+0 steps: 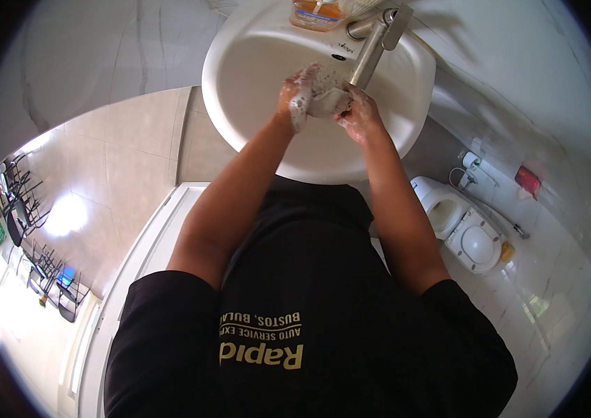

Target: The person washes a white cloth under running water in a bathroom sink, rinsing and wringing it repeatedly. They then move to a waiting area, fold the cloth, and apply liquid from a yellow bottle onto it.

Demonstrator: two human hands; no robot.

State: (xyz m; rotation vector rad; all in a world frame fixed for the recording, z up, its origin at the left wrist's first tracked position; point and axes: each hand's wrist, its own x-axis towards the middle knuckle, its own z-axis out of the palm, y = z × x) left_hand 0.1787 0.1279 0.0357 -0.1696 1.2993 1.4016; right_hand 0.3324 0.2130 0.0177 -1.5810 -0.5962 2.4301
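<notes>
Over the basin of a white sink (240, 115), a pale, wet cloth (328, 104) covered in suds is stretched between my hands. My left hand (297, 96) is closed on its left side, with foam along the palm and wrist. On the other side, my right hand (360, 118) pinches the cloth with bent fingers, also soapy. A metal faucet (373, 52) reaches down over the basin, its spout end close to my right fingers. Whether water runs from it, I cannot tell. The cloth's exact kind is hidden by lather.
A bottle of orange liquid (316, 15) stands on the sink's back rim, left of the faucet. To the right are a toilet (477, 240) with its lid raised and a hose sprayer (518, 230). A white door (152, 230) stands at left; stacked chairs (20, 202) lie beyond.
</notes>
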